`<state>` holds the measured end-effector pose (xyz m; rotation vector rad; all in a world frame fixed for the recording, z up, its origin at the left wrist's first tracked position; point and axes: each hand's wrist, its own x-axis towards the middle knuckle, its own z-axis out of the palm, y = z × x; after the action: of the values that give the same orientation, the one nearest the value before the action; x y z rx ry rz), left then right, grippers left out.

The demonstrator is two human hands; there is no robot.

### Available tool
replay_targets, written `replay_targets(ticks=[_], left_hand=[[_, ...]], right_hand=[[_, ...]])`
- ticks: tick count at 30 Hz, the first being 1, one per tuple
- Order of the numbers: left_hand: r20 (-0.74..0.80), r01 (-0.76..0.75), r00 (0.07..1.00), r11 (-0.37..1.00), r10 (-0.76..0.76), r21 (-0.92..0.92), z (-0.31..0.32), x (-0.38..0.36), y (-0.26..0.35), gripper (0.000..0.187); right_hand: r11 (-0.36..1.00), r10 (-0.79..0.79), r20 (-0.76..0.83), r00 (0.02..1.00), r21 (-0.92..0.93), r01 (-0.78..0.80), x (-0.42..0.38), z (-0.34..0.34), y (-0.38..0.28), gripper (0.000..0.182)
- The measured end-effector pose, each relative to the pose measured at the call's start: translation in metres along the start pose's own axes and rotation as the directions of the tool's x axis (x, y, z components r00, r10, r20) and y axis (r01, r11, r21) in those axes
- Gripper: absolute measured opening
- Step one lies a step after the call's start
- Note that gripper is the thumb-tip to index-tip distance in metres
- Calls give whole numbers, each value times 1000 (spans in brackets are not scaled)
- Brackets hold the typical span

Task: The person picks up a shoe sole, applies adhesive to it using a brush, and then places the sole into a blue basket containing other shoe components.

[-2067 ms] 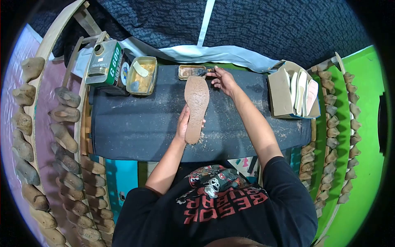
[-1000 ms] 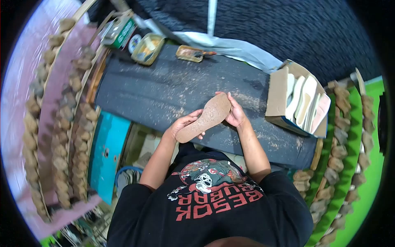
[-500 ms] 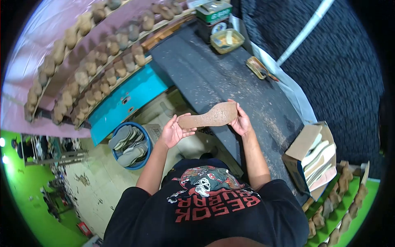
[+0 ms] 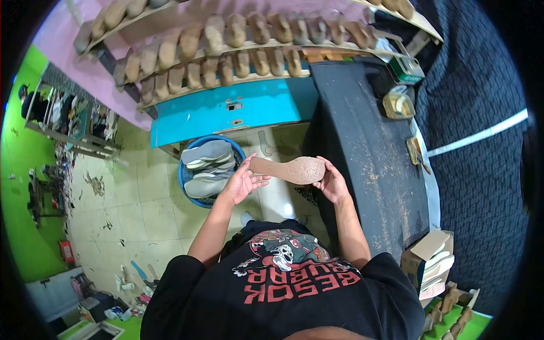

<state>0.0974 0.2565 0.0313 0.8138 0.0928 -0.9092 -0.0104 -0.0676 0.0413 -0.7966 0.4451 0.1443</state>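
A tan, sole-shaped piece (image 4: 292, 169) with a rough, speckled wide end is stretched level between my hands in front of my body. My left hand (image 4: 243, 183) grips its narrow end between thumb and fingers, palm turned up. Its wide end is held by my right hand (image 4: 333, 181), the thumb at the edge and the fingers partly hidden beneath. Just left of the piece, below my hands, a blue basket (image 4: 182, 175) on the floor holds several grey and white soles (image 4: 207, 184).
A dark worktable (image 4: 368, 147) with scattered bits runs along the right, bearing a yellowish tub (image 4: 398, 106) and a small tray (image 4: 414, 151). A cardboard box (image 4: 412, 262) of soles is at lower right. Shelves of shoe lasts (image 4: 215, 35) stand above a turquoise panel (image 4: 266, 103).
The view has turned, so the table and basket have shifted to the right. Both hands still hold the sole piece, which now lies more level, its wide end lower in view.
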Motion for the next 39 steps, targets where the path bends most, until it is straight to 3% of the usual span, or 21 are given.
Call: replay_targets(ticks=[4, 8, 12, 19, 21, 25, 29, 39], left_hand=[[-46, -42, 998, 998, 40, -49, -51, -12, 38, 67], [-125, -118, 986, 993, 115, -21, -75, -26, 68, 66], [-212, -185, 961, 983, 180, -3, -93, -41, 77, 64], [-404, -250, 890, 967, 209, -50, -98, -99, 42, 63], [-492, -252, 854, 962, 168, -107, -110, -112, 28, 62], [-515, -317, 830, 941, 213, -121, -117, -130, 24, 64], [-526, -292, 825, 952, 204, -89, -136, -127, 46, 64], [-502, -135, 849, 986, 166, 97, -235, -113, 113, 64]], right_hand=[[998, 54, -3, 999, 27, -54, 34, 61, 25, 43], [977, 129, 47, 991, -179, -119, 61, 112, 21, 55], [953, 209, 111, 972, -246, -177, 96, 123, 27, 59], [892, 335, 182, 925, -378, -249, 131, 138, 57, 61], [845, 449, 232, 863, -425, -325, 137, 135, 72, 58], [716, 527, 174, 832, -619, -324, 147, 144, 88, 55], [646, 472, 137, 871, -726, -236, 160, 165, 95, 54], [743, 316, -17, 949, -617, -259, 187, 199, 178, 46]])
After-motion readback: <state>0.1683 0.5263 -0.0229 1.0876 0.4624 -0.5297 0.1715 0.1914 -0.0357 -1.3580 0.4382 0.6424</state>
